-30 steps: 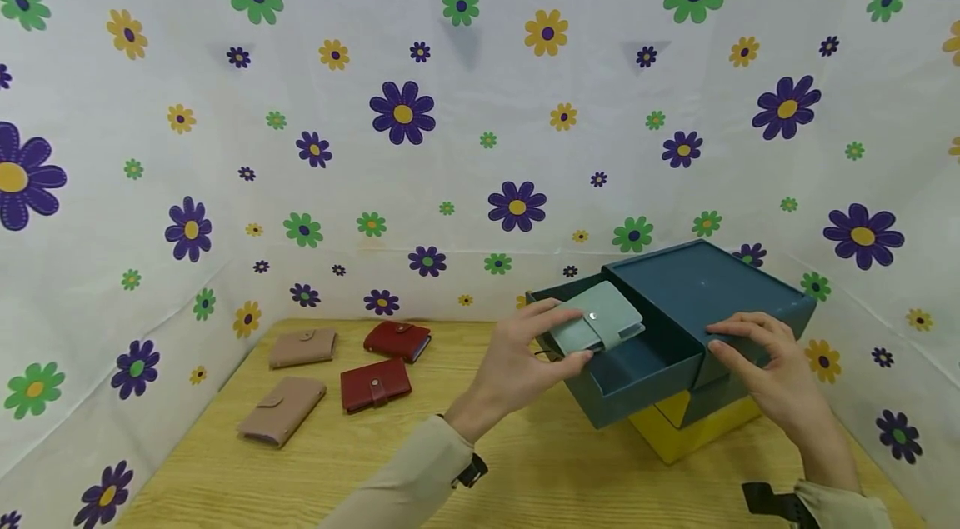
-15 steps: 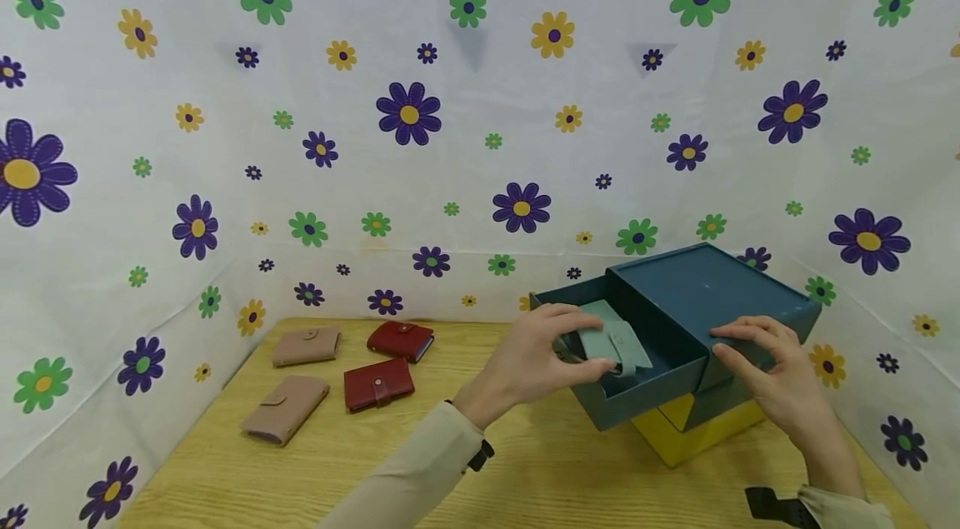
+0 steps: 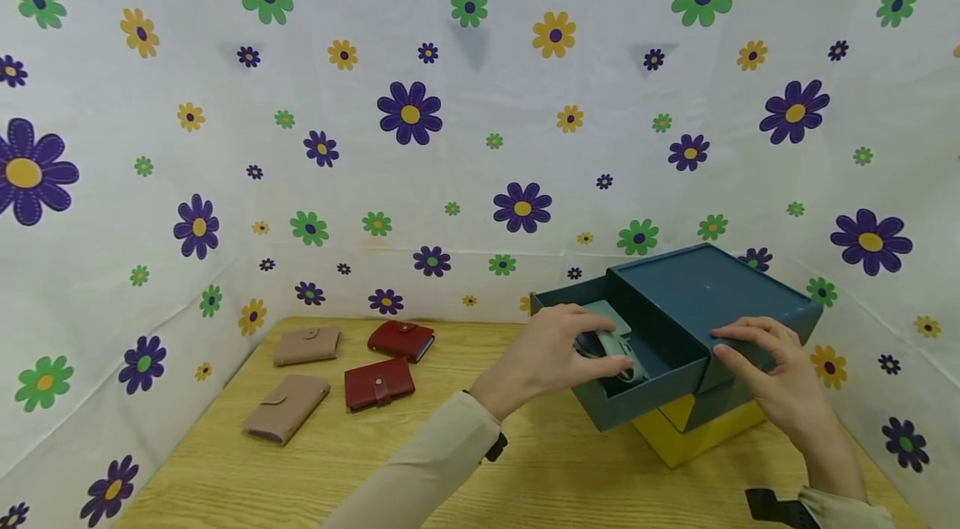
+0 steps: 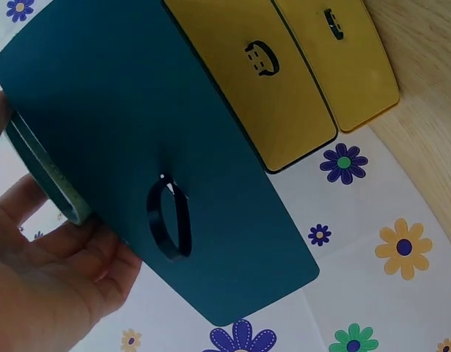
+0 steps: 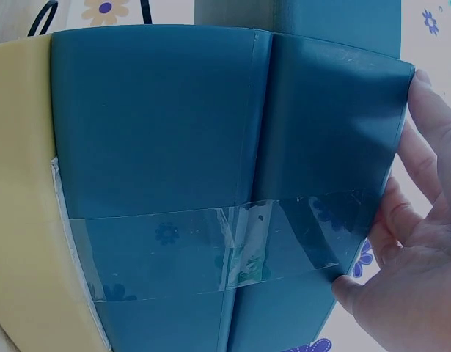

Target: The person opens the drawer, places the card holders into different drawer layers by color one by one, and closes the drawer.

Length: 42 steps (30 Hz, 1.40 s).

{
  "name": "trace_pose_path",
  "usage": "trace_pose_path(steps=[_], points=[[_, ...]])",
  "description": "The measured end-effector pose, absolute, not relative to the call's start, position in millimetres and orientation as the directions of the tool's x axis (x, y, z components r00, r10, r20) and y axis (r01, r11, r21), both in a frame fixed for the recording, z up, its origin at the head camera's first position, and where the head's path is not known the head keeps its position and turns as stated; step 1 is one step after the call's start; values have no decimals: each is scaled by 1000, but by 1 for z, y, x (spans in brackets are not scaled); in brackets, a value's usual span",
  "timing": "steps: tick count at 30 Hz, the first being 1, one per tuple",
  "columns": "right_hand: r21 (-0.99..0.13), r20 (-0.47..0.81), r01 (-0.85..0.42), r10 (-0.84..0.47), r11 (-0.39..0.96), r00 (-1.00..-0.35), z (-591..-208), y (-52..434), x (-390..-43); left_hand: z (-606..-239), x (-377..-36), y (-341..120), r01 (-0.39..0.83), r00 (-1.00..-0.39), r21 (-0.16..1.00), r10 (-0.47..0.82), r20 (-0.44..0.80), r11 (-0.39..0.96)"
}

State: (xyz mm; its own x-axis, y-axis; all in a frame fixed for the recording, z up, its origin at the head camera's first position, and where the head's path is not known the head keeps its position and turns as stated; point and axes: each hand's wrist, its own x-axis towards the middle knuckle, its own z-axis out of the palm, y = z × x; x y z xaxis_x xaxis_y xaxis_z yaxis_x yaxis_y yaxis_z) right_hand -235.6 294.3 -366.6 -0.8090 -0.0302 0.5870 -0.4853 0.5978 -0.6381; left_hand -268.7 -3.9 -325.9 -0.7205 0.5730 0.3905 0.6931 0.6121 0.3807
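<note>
My left hand (image 3: 543, 358) reaches into the pulled-out drawer (image 3: 645, 402) of the dark teal drawer box, pinching a pale mint snap-strap wallet (image 3: 621, 348) between thumb and fingers. The wallet stands tilted inside the drawer. Another mint surface (image 3: 609, 315) shows just behind it; whether it is a separate wallet I cannot tell. In the left wrist view, the wallet's edge (image 4: 45, 172) shows between thumb and fingers, beside the drawer front (image 4: 100, 139) with its black loop pull. My right hand (image 3: 776, 371) rests fairly loose fingers on the box's top (image 3: 712, 287) near its front edge.
Two dusty pink wallets (image 3: 287, 410) and two red wallets (image 3: 379, 384) lie on the left of the wooden table (image 3: 420, 462). Beneath the teal drawers is a yellow drawer unit (image 3: 693, 433). A flowered white cloth (image 3: 480, 96) surrounds the table at the back and sides.
My left hand has moved right and slightly down, taking the mint wallet from above the drawer into it and tipping it from flat to steep. My right hand has stayed on the box.
</note>
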Motion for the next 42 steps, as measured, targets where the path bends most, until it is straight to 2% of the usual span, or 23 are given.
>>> trace_pose_path(steps=[9,17,28,42], points=[[-644,580,-475,-21,600,-814,-366,296,-235,-321,-270,13,649,-758,251,583,293,718],[-635,582,-470,-20,613,-813,-367,297,-234,-324,-271,18,632,-773,258,572,274,731],[-643,582,-480,-27,597,-813,-368,295,-235,-331,-271,10,677,-729,276,570,380,682],[-653,567,-461,-17,601,-824,-367,295,-236,-336,-277,-8,697,-686,357,432,586,622]])
